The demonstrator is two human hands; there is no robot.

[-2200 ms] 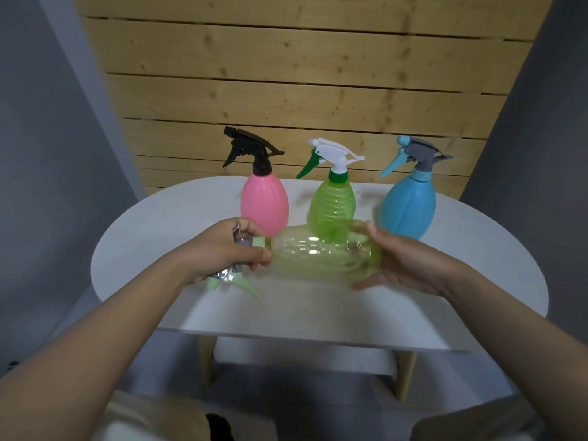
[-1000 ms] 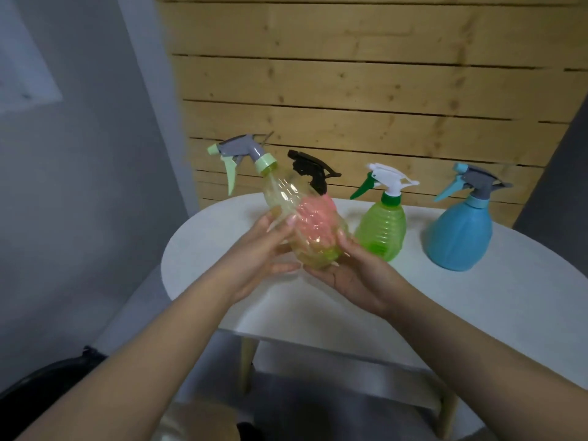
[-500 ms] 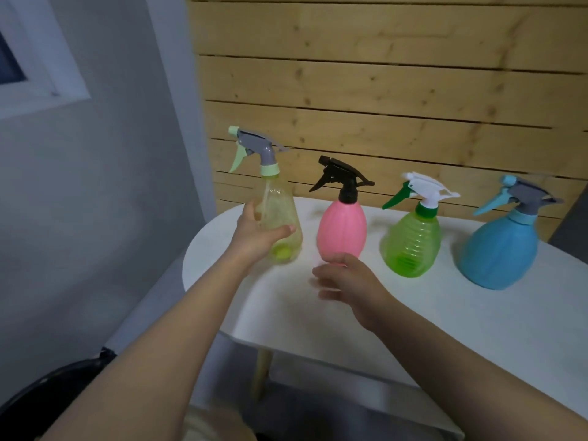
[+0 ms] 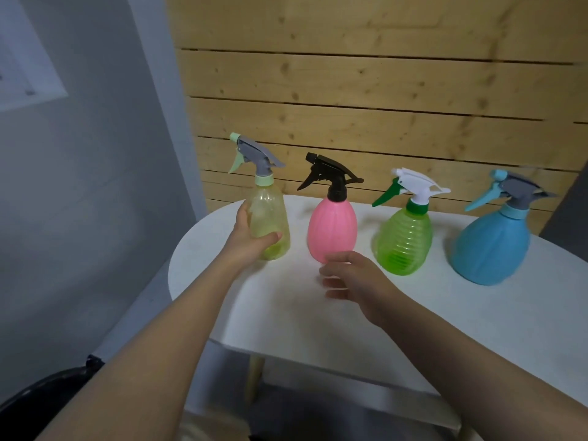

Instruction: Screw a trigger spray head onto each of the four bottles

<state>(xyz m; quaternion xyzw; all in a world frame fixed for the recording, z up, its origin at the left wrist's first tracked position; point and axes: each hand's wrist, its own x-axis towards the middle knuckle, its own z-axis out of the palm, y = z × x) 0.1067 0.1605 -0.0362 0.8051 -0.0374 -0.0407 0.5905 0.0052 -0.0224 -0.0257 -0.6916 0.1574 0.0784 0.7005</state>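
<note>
Four bottles stand upright in a row along the back of the white table [image 4: 286,313], each with a trigger head on top. At the far left, my left hand [image 4: 246,238] is wrapped around the yellow see-through bottle [image 4: 270,218], whose grey and mint spray head [image 4: 251,157] points left. To its right come the pink bottle [image 4: 332,227] with a black head, the green ribbed bottle [image 4: 402,241] with a white head, and the blue bottle [image 4: 491,246] with a grey head. My right hand [image 4: 353,276] hovers just in front of the pink bottle, fingers loosely curled, holding nothing.
A wooden slat wall [image 4: 366,90] rises right behind the bottles. The table's rounded left edge lies close to the yellow bottle, with a grey wall beyond. A dark object [image 4: 41,399] sits low at the bottom left. A wooden table leg [image 4: 254,377] shows below the front edge.
The yellow bottle went from lying across both hands to upright at the left end of the row. My right hand let go and drew back; my view swung left.
</note>
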